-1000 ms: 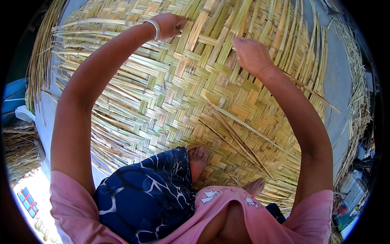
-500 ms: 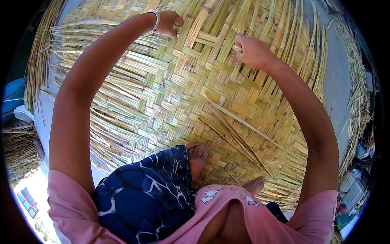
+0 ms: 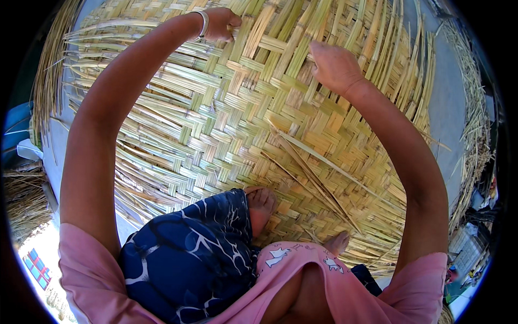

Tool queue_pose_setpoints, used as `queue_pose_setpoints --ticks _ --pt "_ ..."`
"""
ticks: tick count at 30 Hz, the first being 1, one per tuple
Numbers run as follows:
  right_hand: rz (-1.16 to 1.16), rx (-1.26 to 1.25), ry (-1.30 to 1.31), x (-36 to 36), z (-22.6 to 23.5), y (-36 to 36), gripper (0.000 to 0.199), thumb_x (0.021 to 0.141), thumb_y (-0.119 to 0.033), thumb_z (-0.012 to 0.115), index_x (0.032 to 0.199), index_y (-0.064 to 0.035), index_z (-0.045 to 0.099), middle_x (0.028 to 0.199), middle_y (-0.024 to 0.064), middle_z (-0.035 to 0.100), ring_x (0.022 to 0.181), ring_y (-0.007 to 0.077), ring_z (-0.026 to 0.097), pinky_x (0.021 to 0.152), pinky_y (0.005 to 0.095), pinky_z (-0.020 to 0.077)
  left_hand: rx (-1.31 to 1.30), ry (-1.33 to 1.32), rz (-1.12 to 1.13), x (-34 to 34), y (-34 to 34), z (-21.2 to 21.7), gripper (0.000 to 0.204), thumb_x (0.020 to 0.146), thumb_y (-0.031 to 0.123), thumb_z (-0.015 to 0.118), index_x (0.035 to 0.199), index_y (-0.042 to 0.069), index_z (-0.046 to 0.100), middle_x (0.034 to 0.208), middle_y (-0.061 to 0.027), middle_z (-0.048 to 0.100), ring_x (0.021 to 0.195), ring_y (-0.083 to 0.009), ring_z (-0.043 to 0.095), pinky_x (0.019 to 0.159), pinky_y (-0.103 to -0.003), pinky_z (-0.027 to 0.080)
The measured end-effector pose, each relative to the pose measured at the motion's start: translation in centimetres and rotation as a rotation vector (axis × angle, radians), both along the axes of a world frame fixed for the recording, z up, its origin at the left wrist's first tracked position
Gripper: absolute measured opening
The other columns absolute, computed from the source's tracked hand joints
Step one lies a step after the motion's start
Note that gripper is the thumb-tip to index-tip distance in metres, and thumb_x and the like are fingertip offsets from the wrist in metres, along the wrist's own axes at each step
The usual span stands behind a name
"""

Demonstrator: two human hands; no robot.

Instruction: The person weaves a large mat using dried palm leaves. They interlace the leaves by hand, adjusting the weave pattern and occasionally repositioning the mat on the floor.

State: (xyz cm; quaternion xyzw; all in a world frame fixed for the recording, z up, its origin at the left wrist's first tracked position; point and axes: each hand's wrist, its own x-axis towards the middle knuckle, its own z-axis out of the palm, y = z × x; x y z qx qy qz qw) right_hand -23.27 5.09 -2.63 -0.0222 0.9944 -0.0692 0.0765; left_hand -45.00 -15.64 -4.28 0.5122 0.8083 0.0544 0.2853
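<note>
Straw-coloured reed strips, plaited into a broad woven mat (image 3: 226, 124), lie flat on the ground under the person and fill nearly the whole view. At the far edge, where the weave is open, one crosswise strip (image 3: 275, 44) runs between the two hands. The left hand (image 3: 221, 24), a bangle (image 3: 203, 22) at its wrist, is curled shut around the strip's near end. The right hand (image 3: 334, 67) presses down on the same strip further along, fingers bent over it; whether it pinches the strip or only pins it I cannot tell.

My reading is that a fresh strip is being bedded into the weave, with both arms stretched far forward. The next move would call for lifting alternate uprights and keeping the strip taut and square to them.

Nearer in, a few loose strips (image 3: 313, 173) lie slantwise across the finished part. A bare foot (image 3: 260, 208) rests on the mat beside a dark blue patterned cloth (image 3: 189, 259). Bundles of unworked reeds (image 3: 475, 124) lie along the right rim.
</note>
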Motion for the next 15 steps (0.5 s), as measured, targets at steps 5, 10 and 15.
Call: queue_pose_setpoints --ticks 5,10,15 --pt "0.059 0.018 0.104 -0.1 -0.4 0.3 0.02 0.072 -0.009 0.058 0.084 -0.001 0.044 0.08 0.0181 0.058 0.077 0.0368 0.058 0.065 0.0468 0.0447 -0.075 -0.132 0.072 -1.0 0.9 0.3 0.025 0.068 0.011 0.068 0.088 0.0 0.057 0.071 -0.0096 0.058 0.068 -0.0177 0.052 0.067 -0.033 0.044" --pt "-0.118 -0.335 -0.131 -0.6 -0.8 1.8 0.021 0.073 -0.014 0.061 0.084 -0.0007 0.049 0.083 0.0164 0.057 0.073 0.0281 0.057 0.066 0.038 0.0451 -0.058 -0.333 0.143 -2.2 1.0 -0.6 0.028 0.068 0.015 0.066 0.09 -0.001 0.061 0.073 -0.0082 0.062 0.066 -0.017 0.056 0.065 -0.033 0.046" --pt "-0.388 -0.976 -0.469 -1.4 -1.1 3.4 0.033 0.073 -0.019 0.066 0.093 0.004 0.053 0.089 0.0156 0.058 0.078 0.0222 0.055 0.071 0.0334 0.0443 -0.168 -0.073 0.017 -2.3 1.9 -0.9 0.03 0.068 0.024 0.066 0.084 -0.002 0.063 0.072 -0.0129 0.063 0.065 -0.0221 0.058 0.064 -0.036 0.046"
